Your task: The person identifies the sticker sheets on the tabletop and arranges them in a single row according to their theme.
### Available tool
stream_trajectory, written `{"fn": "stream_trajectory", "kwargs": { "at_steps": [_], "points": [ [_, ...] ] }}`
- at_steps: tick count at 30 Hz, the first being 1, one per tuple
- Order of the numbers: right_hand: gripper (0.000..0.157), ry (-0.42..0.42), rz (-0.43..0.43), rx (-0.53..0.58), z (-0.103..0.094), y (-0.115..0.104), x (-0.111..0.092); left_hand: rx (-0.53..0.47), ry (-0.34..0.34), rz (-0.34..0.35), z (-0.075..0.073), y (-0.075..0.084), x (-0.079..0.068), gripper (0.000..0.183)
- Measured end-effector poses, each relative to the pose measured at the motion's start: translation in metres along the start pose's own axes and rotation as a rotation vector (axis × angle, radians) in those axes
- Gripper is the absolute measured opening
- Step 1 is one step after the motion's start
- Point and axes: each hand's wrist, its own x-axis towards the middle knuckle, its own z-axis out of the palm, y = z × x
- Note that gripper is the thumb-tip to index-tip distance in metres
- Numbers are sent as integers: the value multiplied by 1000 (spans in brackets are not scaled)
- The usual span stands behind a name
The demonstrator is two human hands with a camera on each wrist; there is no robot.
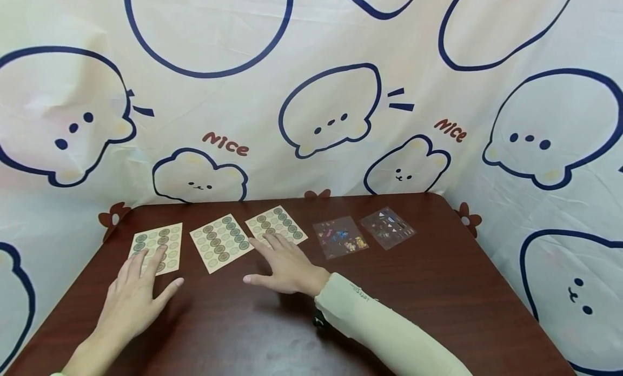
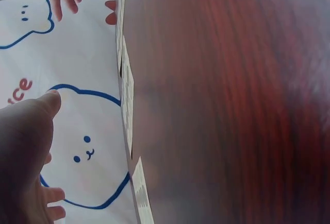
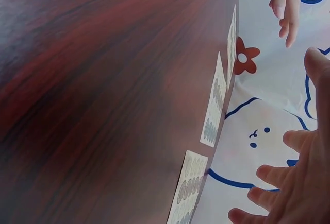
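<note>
Three cream sheets printed with rows of round stickers lie along the far part of the table: a left sheet (image 1: 172, 241), a middle sheet (image 1: 221, 243) and a right sheet (image 1: 278, 220). My left hand (image 1: 130, 297) has its fingers spread and overlaps the left sheet in the head view. The right hand (image 1: 288, 266) stretches out beside the middle sheet, its fingertips at the lower edge of the right sheet. Both wrist views show the left hand (image 2: 26, 141) and right hand (image 3: 294, 177) raised above the tabletop with nothing held.
To the right lie two clear sticker sheets, one with colourful figures (image 1: 340, 237) and one with small white shapes (image 1: 388, 228). The dark wooden table (image 1: 413, 289) meets a hanging cloth (image 1: 331, 176) with cartoon outlines at its back and sides.
</note>
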Motion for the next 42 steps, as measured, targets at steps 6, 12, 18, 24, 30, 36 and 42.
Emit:
{"fn": "stream_trajectory", "kwargs": {
  "at_steps": [6, 12, 18, 24, 30, 36, 42],
  "points": [
    [85, 2, -17, 9, 3, -4, 8, -29, -3, -3, 2, -8, 1, 80],
    [85, 15, -55, 14, 3, -8, 15, -20, -18, 13, 3, -21, 6, 81],
    [82, 13, -72, 1, 9, -12, 20, 1, -39, 11, 5, -33, 6, 82],
    [79, -3, -74, 2, 16, -17, 26, 1, -52, -13, 4, -45, 6, 80],
    [76, -28, -68, 7, 20, -26, 31, 24, -31, -4, 6, -54, 8, 80],
    [75, -58, -51, 1, 24, -36, 39, 26, -66, -24, 5, -62, 13, 76],
    [74, -59, -41, 7, 26, -43, 46, 31, -98, -50, 1, -69, 20, 73]
  ]
}}
